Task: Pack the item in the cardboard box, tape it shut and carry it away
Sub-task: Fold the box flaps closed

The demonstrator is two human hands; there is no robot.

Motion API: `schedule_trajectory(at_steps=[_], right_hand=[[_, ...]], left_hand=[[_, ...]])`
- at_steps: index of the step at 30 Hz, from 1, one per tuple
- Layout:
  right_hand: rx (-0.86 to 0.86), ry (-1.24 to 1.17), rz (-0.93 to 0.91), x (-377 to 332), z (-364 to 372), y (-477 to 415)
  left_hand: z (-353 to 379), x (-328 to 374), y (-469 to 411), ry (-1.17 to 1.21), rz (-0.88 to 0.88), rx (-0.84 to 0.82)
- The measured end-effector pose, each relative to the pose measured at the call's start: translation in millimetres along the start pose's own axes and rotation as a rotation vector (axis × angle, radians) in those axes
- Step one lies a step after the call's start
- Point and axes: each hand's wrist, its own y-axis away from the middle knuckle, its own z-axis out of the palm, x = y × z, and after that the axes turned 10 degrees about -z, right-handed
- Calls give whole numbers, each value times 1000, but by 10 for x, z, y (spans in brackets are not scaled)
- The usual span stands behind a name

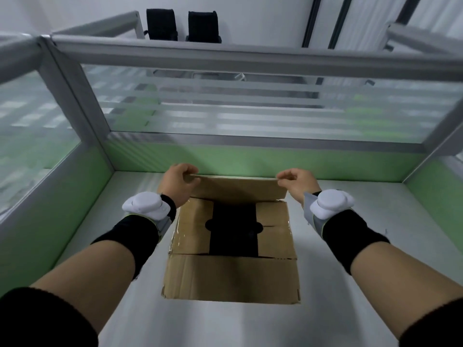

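A brown cardboard box (231, 276) stands on the white desk in front of me. Its two side flaps are folded in, leaving a dark gap (233, 226) down the middle; what lies inside is too dark to make out. The near flap hangs out toward me. The far flap (238, 187) is raised. My left hand (176, 182) pinches its left corner and my right hand (298, 182) pinches its right corner. Clear tape shines along the box's left edge.
The white desk (375, 246) is enclosed by green and frosted-glass partitions (250, 113) at the back and both sides. Two black chairs (183, 25) stand beyond the partition. Bare desk surface lies left, right and in front of the box.
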Motion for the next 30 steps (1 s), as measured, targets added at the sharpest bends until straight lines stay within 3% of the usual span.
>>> schedule_trajectory(at_steps=[5,12,23,30], right_hand=[[-75,69,-73,-47,-62,222],[-258,215,-110,-12,-63,516],[-528,401,-37,49,119,847],[-596,507,-112,15,112,980]], left_hand=[[-45,14,234,-153,80,-13],[-21,-183,608,-190,143,-108],[124,-344,872,-394,71,-263],[145,-384,1045,-414,50,-288]])
